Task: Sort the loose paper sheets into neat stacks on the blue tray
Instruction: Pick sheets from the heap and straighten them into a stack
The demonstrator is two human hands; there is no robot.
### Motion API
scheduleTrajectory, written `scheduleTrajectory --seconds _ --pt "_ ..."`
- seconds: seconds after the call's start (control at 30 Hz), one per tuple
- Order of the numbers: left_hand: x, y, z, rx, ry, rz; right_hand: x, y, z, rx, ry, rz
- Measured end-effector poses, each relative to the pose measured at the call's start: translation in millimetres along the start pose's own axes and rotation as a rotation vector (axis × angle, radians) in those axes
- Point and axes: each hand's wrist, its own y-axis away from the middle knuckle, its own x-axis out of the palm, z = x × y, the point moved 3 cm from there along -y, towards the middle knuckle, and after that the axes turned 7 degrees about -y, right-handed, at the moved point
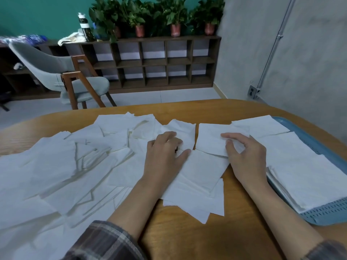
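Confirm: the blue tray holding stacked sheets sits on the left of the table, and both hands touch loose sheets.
No: the head view shows the blue tray holding stacked sheets on the right of the table. The left hand and right hand touch loose sheets.

This looks like an office or meeting room: a large rounded wooden table (187, 237) strewn with white paper sheets (56, 166), and a grey upholstered chair (56, 72) on wooden legs standing apart on the pale tiled floor (169, 95). Along the teal wall (37, 15) runs a low dark-wood cubby shelf (154, 62) with a row of potted plants (175, 15) and a drink bottle (85, 27) on top. On the grey wall (309, 62) to the right, a metal conduit (276, 44) runs down to a surface-mounted socket box (252, 91).
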Motion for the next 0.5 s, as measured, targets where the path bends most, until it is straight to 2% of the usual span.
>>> scheduleTrajectory --seconds 0.23,0.4,0.5 --pt "-7.4 1.0 -5.5 0.064 0.157 -0.117 -0.4 2.2 -0.7 0.028 -0.012 0.005" --pt "1.9 -1.9 -4.8 -0.019 -0.026 0.049 1.2 2.5 0.2 0.047 -0.017 0.009" --pt "1.5 -3.3 -4.5 -0.027 -0.037 0.003 2.0 3.4 0.8 0.041 -0.006 0.02"
